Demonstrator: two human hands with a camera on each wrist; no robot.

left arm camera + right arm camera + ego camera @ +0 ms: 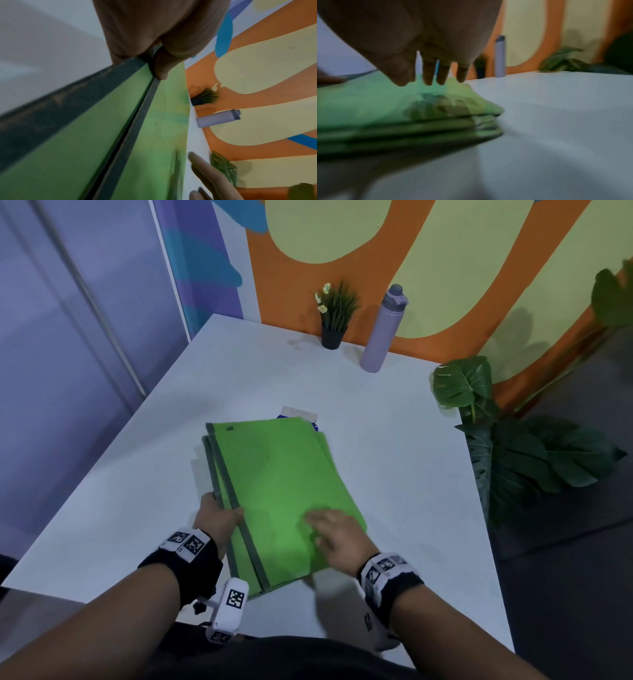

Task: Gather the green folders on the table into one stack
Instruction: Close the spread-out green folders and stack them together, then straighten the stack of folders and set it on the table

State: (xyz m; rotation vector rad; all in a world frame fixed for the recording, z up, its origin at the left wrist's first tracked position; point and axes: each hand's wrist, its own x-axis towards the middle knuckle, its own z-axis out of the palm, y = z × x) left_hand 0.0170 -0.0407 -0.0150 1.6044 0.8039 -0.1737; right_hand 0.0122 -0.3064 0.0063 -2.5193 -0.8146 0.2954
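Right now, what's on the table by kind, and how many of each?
Green folders: at least 2 (blurred edges hint at 3)
Purple bottle: 1
Small potted plant: 1
White-and-blue item under the folders: 1
Total: at least 5

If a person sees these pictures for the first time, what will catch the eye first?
First, the bright green folders, piled near the middle of the white table. The left hand grips their dark spine edge, and the right hand is spread over the top one. Behind, a lilac bottle and a small potted plant stand against the orange wall.
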